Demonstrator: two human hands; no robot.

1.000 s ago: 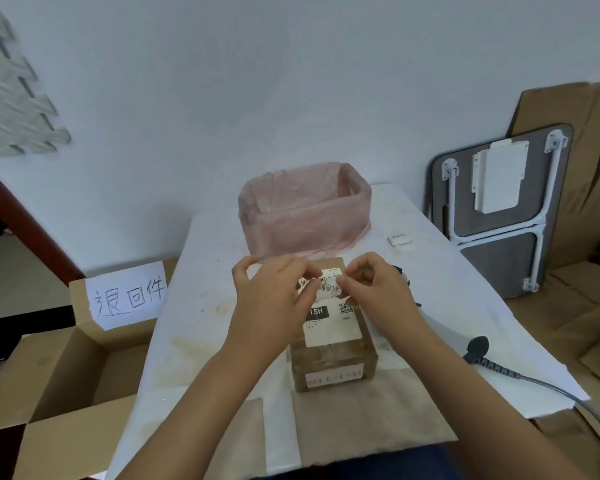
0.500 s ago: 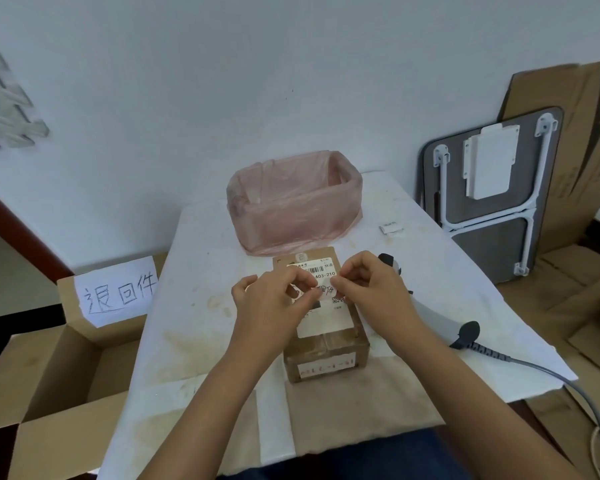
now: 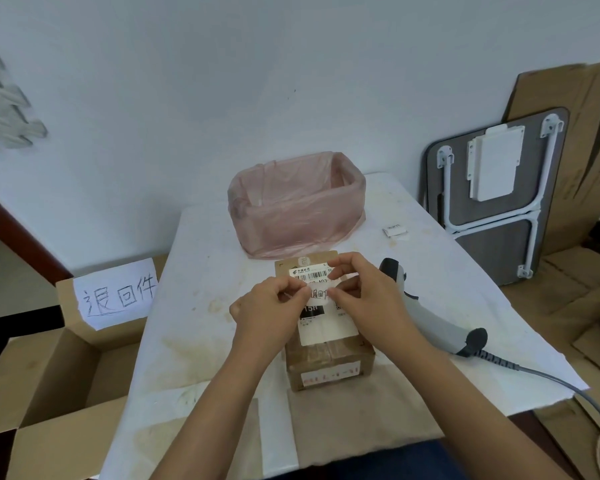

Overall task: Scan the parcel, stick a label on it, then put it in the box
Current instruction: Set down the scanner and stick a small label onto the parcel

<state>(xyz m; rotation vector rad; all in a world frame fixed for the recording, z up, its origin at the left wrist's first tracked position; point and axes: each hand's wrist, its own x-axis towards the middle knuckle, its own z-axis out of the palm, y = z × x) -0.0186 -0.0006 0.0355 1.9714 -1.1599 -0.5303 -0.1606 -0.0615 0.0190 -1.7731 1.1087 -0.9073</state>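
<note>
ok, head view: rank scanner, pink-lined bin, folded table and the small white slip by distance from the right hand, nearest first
1. Scanner: lying on the table just right of the right hand.
2. Pink-lined bin and small white slip: both farther back on the table, bin behind the hand, slip behind and to the right; too close to call.
3. Folded table: off the table, leaning on the wall at far right.

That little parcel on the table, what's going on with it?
A person is holding a small handwritten label between both hands, left hand and right hand, just above the parcel; whether it is stuck down is unclear. The scanner lies on the table beside it. The open box waits on the left.
</note>
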